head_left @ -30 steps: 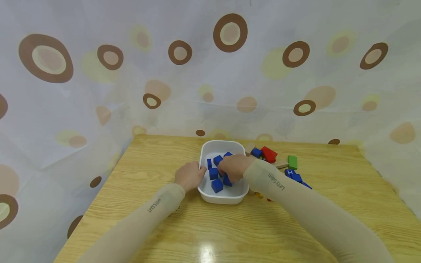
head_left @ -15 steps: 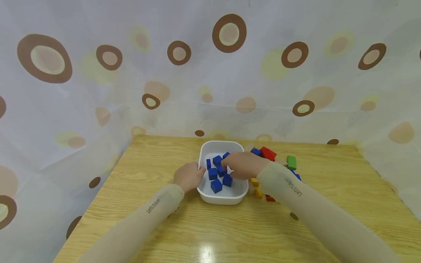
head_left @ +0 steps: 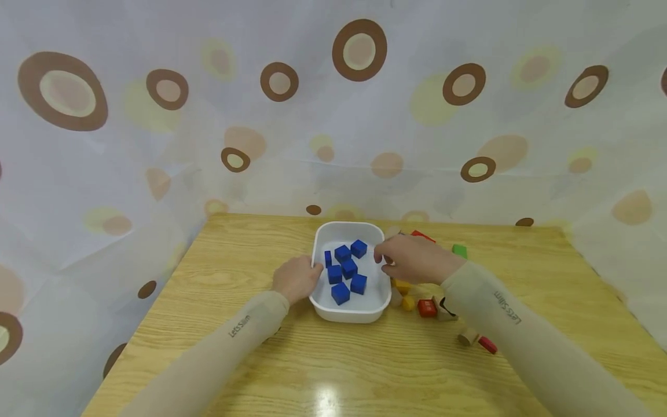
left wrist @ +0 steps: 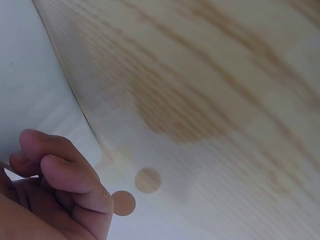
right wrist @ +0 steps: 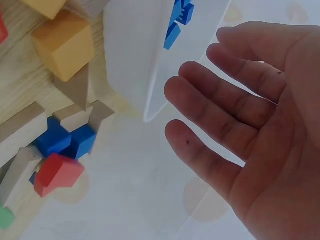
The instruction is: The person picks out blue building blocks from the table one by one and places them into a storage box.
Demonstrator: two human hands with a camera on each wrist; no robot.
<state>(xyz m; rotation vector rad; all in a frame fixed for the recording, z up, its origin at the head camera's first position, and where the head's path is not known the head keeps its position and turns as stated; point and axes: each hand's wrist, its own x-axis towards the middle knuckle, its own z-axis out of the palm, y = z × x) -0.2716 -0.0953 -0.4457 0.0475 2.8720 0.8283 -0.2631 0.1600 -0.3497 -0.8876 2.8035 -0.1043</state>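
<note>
A white plastic tub (head_left: 348,316) stands on the table with several blue blocks (head_left: 341,293) lying apart or touching inside it. My left hand (head_left: 297,279) grips the tub's left rim, thumb over the edge; in the left wrist view its curled fingers (left wrist: 70,175) lie against the outer wall. Over the tub's right rim hovers my right hand (head_left: 417,258), holding nothing. The right wrist view shows its fingers (right wrist: 215,110) spread and loosely bent, with part of the tub (right wrist: 130,55) beyond them. Some blocks to the right are hidden under the right hand and sleeve.
Right of the tub lie loose blocks: a red one (head_left: 427,308), yellow ones (head_left: 408,303), a green one (head_left: 460,251), a wooden cylinder (head_left: 468,336) and a small red piece (head_left: 488,345). A patterned sheet (head_left: 333,116) hangs behind the wooden table (head_left: 250,249).
My right hand has risen out of the tub and moved right to its rim, its fingers coming away from the blue blocks, which stay inside. The left hand keeps its grip on the rim.
</note>
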